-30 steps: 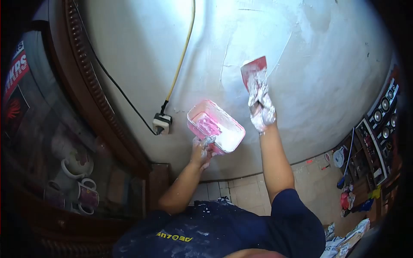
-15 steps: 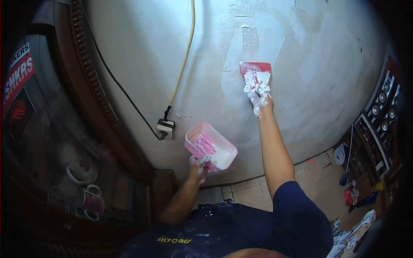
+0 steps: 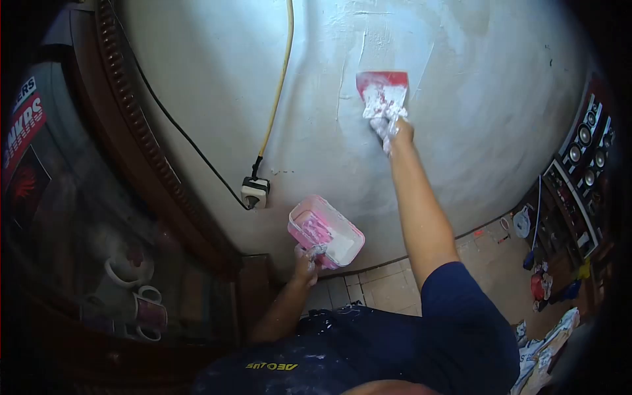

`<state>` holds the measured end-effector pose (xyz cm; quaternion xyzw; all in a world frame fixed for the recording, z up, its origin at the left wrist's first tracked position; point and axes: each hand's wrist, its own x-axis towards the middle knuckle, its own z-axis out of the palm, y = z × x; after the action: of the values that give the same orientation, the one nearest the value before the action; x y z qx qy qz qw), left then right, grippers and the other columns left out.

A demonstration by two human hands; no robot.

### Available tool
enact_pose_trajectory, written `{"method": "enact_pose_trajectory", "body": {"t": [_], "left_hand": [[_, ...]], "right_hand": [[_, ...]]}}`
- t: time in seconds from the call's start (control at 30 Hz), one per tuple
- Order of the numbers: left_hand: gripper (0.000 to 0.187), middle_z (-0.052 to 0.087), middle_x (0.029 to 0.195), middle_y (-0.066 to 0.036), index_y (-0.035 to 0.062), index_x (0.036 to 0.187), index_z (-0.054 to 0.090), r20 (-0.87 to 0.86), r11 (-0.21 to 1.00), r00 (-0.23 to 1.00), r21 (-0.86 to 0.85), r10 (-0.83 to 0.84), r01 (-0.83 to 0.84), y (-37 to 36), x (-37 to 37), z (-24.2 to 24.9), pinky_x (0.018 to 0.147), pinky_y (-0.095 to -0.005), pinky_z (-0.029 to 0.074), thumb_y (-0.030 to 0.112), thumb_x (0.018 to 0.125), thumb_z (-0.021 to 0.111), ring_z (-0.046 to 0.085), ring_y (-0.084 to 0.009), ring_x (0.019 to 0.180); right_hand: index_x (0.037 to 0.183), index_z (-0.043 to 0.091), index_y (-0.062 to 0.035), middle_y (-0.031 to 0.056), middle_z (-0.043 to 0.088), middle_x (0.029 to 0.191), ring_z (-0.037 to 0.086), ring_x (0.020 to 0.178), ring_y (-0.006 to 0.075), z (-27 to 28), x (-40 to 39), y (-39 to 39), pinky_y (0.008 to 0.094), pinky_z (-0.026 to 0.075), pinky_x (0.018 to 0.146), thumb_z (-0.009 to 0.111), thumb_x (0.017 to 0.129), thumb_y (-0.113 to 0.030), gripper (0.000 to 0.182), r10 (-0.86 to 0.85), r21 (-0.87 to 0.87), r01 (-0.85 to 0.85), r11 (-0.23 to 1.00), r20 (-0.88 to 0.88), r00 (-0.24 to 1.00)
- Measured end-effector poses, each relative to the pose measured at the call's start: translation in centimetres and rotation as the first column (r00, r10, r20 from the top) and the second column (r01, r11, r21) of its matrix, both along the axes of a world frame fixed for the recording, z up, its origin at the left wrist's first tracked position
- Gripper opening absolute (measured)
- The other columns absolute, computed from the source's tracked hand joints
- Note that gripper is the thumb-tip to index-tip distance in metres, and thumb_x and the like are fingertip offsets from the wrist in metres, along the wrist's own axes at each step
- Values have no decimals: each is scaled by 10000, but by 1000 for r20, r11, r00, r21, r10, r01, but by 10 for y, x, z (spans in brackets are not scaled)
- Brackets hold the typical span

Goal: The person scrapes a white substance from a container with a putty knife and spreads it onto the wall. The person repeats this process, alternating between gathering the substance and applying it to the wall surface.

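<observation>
My left hand (image 3: 309, 262), smeared with white, is closed on the near edge of a pink plastic tub (image 3: 327, 205). White putty (image 3: 342, 247) lies in the tub, and more is streaked on its inner wall. My right hand (image 3: 395, 133), also coated in white, grips a red putty knife (image 3: 383, 79). Its broad blade points up the wall, and white putty covers much of it. The knife's handle is hidden in my fingers. Just above the blade, the grey-white wall (image 3: 461, 131) shows thin ridges and smears of putty.
A yellowish cable (image 3: 280, 92) runs down the wall to a socket (image 3: 255, 193), joined by a black cord (image 3: 181, 128). A dark wooden glass-fronted cabinet (image 3: 148, 164) stands at left. Speakers (image 3: 584, 135) and a shelf are at right, above the tiled floor (image 3: 388, 286).
My right hand has moved the putty knife a little up the wall. The rough patch above the blade now looks fainter. The tub is lower in view, and the view has shifted slightly.
</observation>
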<state>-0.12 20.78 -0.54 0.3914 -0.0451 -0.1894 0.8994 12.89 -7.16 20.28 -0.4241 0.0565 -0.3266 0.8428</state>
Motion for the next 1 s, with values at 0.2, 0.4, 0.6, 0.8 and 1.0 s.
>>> {"method": "enact_pose_trajectory", "body": {"t": [0.2,0.4,0.6,0.8,1.0], "left_hand": [[294,593,828,-34,56,992,529,-6,999,1000,38,6,-6,14,-5,-1,517,-288,531,50,719,638,611,-152,670],[322,593,855,-41,59,1014,520,-12,1000,1000,19,19,-19,11,-1,-7,515,-275,531,38,712,629,607,-137,672],[355,588,890,-64,48,1034,502,-16,999,1000,29,14,-14,14,0,-25,512,-305,546,37,704,634,608,-162,670],[341,590,866,-55,62,1018,516,-28,995,998,89,56,-54,19,0,-24,496,-327,552,44,697,630,614,-169,682],[413,588,888,-37,84,1076,479,2,996,1000,87,15,-15,20,4,-24,503,-305,551,62,697,644,615,-157,693]], "right_hand": [[1193,453,-84,86,586,1039,608,842,218,-41,-56,20,340,530,688,497,856,-72,341,141,-10,-142,990,170,975],[1087,534,-18,81,622,914,613,718,170,145,-22,-7,273,527,607,500,897,-181,253,171,-166,-108,980,429,887],[1055,550,-26,95,613,894,613,653,208,13,44,-34,315,533,542,537,842,-84,221,-5,-2,5,1000,115,993],[1122,498,-47,79,577,1021,607,786,193,-85,-53,29,322,525,593,517,860,-69,264,74,32,-72,997,-69,995],[1078,510,23,109,610,913,610,748,192,92,-47,12,292,530,613,451,899,-132,244,119,-156,-67,986,358,926]]}}
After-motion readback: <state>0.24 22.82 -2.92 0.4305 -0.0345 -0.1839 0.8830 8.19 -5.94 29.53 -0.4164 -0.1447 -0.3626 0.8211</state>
